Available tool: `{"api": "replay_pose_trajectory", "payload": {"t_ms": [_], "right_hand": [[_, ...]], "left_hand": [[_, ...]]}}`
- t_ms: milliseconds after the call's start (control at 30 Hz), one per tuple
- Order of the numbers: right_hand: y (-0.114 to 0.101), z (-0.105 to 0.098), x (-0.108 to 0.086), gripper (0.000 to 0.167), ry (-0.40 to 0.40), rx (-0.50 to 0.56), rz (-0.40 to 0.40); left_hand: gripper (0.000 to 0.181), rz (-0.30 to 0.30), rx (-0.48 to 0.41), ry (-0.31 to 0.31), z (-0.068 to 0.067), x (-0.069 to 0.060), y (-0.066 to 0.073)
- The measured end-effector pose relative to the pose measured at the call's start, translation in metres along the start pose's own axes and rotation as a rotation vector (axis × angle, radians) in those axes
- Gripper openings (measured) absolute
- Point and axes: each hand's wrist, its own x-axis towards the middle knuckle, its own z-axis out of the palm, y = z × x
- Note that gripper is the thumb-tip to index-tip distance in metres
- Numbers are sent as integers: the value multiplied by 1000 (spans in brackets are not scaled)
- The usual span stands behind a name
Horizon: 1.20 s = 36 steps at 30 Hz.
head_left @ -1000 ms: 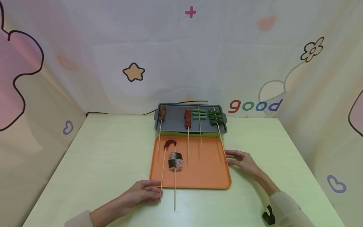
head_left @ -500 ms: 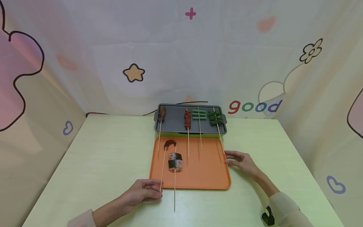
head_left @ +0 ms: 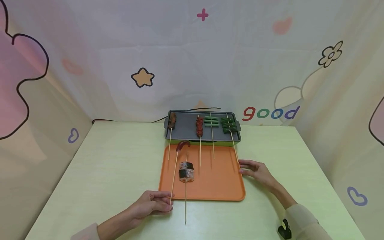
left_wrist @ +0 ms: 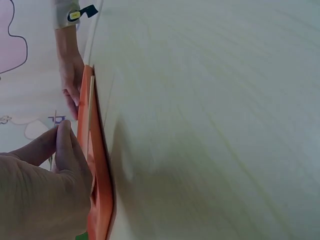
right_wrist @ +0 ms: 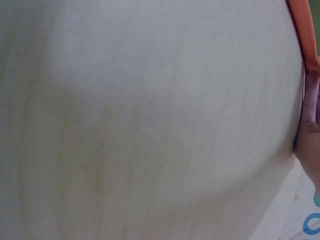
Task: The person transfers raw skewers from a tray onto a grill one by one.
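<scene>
My left hand (head_left: 154,204) pinches the lower stick of a skewer with a dark-red, curved, tentacle-like piece (head_left: 181,146). That piece is raised over the back left edge of the orange tray (head_left: 216,180), close to the grill. On the tray lies a skewer with a rice roll wrapped in dark bands (head_left: 186,171), its stick jutting past the front edge. My right hand (head_left: 257,171) grips the tray's right rim between thumb and fingers. In the left wrist view, the thumb and a finger of my left hand (left_wrist: 55,165) meet; the stick there is mostly hidden.
Behind the tray stands a grey grill pan (head_left: 184,128) on a green base. Across it lie skewers with brown meat (head_left: 172,120), red meat (head_left: 199,126), green stalks (head_left: 211,121) and green leaves (head_left: 228,125), their sticks overhanging the tray. A printed curtain (head_left: 186,66) closes off the back.
The curved piece has risen and moved away from me, from above the rice roll toward the grill, turning slightly right. My left hand has barely shifted; my right hand stays at the rim.
</scene>
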Motion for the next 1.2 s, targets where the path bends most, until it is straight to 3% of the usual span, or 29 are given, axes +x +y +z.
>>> {"api": "replay_pose_trajectory", "payload": {"t_ms": [333, 667, 1000, 1200], "right_hand": [[1, -2, 1, 55, 5, -8, 6], [0, -3, 0, 55, 6, -4, 14], [-1, -1, -1, 55, 6, 6, 14], [0, 0, 0, 54, 4, 12, -4]], "left_hand": [[55, 68, 71, -20, 6, 1, 25], [58, 79, 95, 7, 9, 11, 60], [47, 102, 86, 68, -4, 39, 105], [47, 76, 83, 90, -10, 62, 116]]}}
